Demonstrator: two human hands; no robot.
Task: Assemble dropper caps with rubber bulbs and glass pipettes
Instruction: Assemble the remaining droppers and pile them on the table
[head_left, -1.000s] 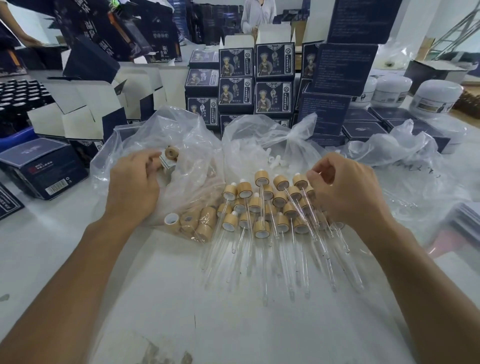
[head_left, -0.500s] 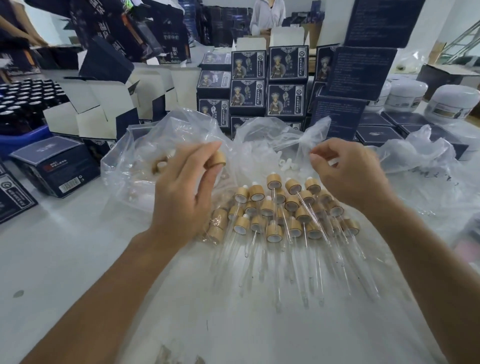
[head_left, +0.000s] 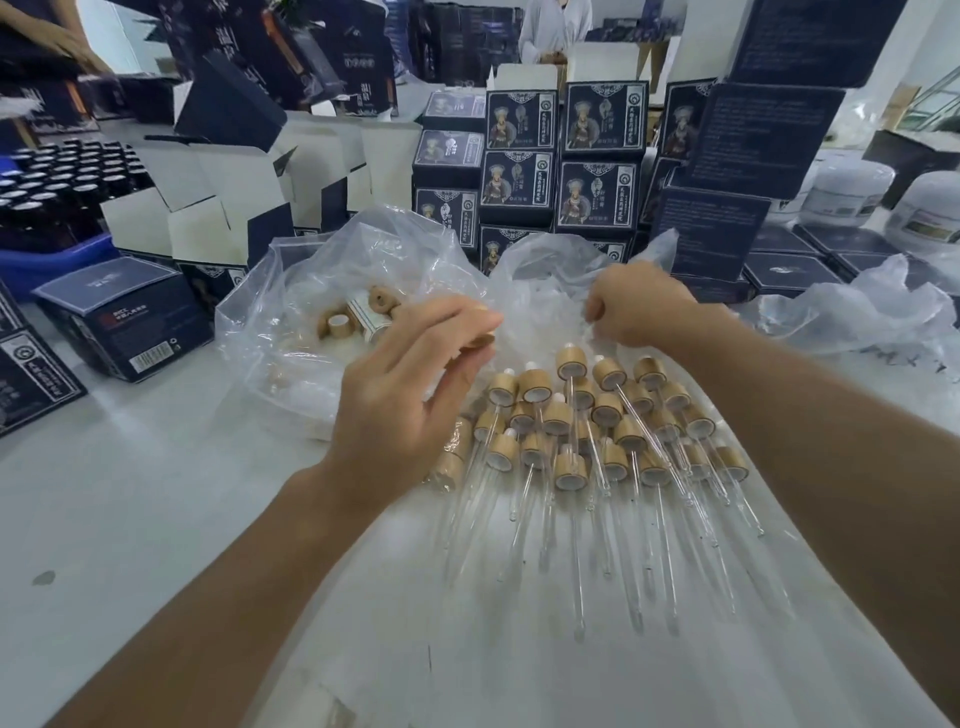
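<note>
Just left of the frame's centre the left hand (head_left: 410, 395) is raised over the table, thumb and forefinger pinching a wooden cap (head_left: 485, 340) of which only a tan edge shows past the fingertips; the other fingers (head_left: 441, 415) hang loose and apart. To its right, at the same height in the frame, the right hand (head_left: 636, 306) reaches into the crumpled clear bag (head_left: 545, 291) with fingers curled under; I cannot tell whether they hold a rubber bulb, since the knuckles and the plastic hide whatever is there. The two hands are near but apart, the cap lying to the left of the right hand's fingers across a gap of plastic. My judgement is that the next move brings whatever the right hand picks leftward to meet the cap, so the cap's open end should face right. Below both hands lies the row of finished droppers (head_left: 597, 431), caps toward the top of the frame, glass tubes pointing at the bottom edge. More loose caps (head_left: 358, 312) sit in the other bag (head_left: 291, 322) at centre left.
</note>
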